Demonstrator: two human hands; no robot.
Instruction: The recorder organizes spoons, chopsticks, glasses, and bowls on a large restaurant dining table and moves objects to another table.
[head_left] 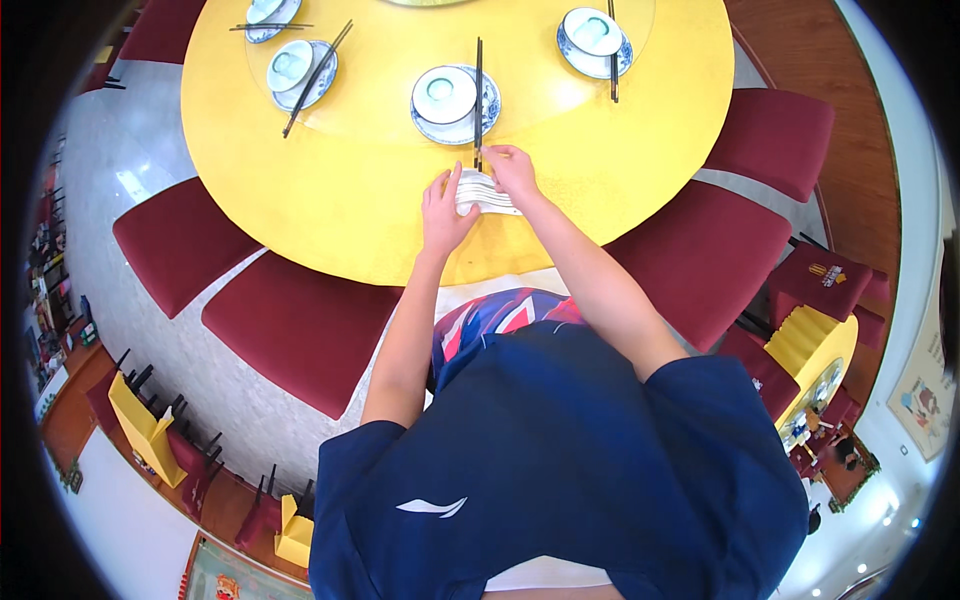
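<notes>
We had both hands at the near edge of the round table [350, 220], which wore a yellow cover, with a stack of white spoons [485, 197] lying between them. The spoons nested in wavy layers, one over the next, just in front of us. Our left hand [447, 214] was at the left end of the stack, its thumb and fingers spread apart; we could not tell whether it gripped the spoons or only touched them. Our right hand [512, 174] was at the upper right of the stack, fingers bent and the fingertips just beside the near end of a pair of dark chopsticks [479, 85]. We could not tell whether those fingers were closed on anything. The two hands stood apart, with the spoons in the gap.

The chopsticks pointed away from us, lying across the right side of a blue-and-white saucer [450, 134] that held a pale bowl [444, 95]. Farther off we had similar settings to the left, with a second bowl [290, 64], and to the right, with a third bowl [592, 32]. Maroon chairs [305, 330] stood around the table on a grey floor [125, 150]. We wore a dark blue shirt [570, 430].
</notes>
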